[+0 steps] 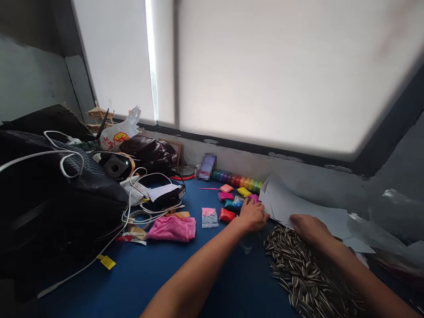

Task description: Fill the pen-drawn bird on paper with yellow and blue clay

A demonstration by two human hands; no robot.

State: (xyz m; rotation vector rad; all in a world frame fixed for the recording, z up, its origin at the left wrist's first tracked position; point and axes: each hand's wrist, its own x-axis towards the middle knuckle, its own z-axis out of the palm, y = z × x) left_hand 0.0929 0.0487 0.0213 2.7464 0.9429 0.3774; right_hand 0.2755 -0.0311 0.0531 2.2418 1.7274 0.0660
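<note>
My left hand point(253, 216) reaches in among small coloured packets, its fingers apart, with fingertips by a purple packet point(254, 198) and a blue packet point(238, 202). Its thumb side lies close to the edge of a loose stack of white paper sheets point(298, 207). On the near edge of those sheets, my right hand point(310, 228) is closed; some of its fingers are hidden. Below it spreads a pile of striped sunflower seeds point(304, 274), partly covered by my right forearm. A red packet point(227, 215) lies left of my left hand.
A row of coloured tubs point(236, 180) lines the wall. Left of the packets are a pink-and-silver packet point(210, 217), a pink cloth point(172, 228), white cables point(129, 207) and a large black bag point(62, 221). Clear plastic point(374, 229) lies at the right.
</note>
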